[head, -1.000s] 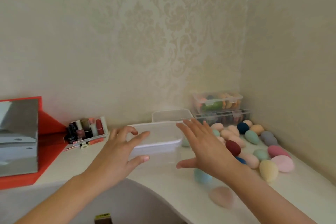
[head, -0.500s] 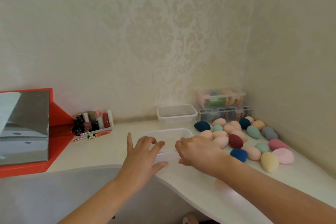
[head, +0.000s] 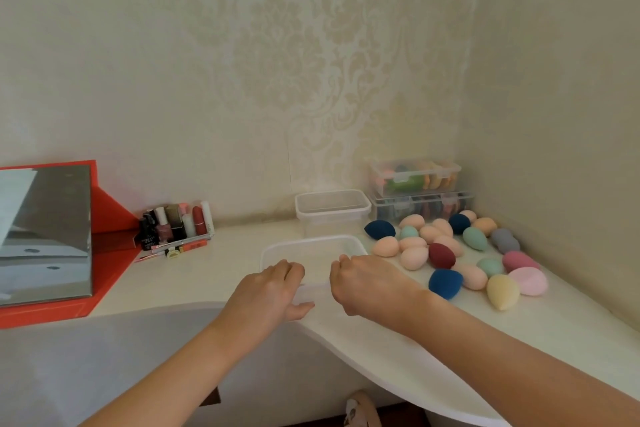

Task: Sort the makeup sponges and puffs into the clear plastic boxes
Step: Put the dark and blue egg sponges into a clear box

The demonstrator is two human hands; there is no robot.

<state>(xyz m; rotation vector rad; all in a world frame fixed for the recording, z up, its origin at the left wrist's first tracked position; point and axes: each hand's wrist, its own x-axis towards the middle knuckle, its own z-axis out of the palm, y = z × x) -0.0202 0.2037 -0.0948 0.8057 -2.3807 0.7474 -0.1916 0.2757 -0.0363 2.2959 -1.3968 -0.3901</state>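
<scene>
White lettering shows on a dark nail polish bottle (head: 149, 236) in the cosmetics tray (head: 180, 240), but it is too small to read. No other writing is legible.

Both hands grip the near rim of a shallow clear plastic box (head: 313, 248), which lies on the white table (head: 239, 265) close to its front edge. The left hand (head: 272, 288) curls its fingers over the rim, with the thumb against the near side. The right hand (head: 367, 282) curls its fingers over the same rim, just beside the left.

Loose makeup sponges (head: 414, 257) lie in a cluster to the right of the box, apart from it. Behind them stand two stacked lidded boxes (head: 415, 177) holding sponges, and beside those an open clear box (head: 332, 208). A red-framed mirror (head: 45, 236) stands at the far left.
</scene>
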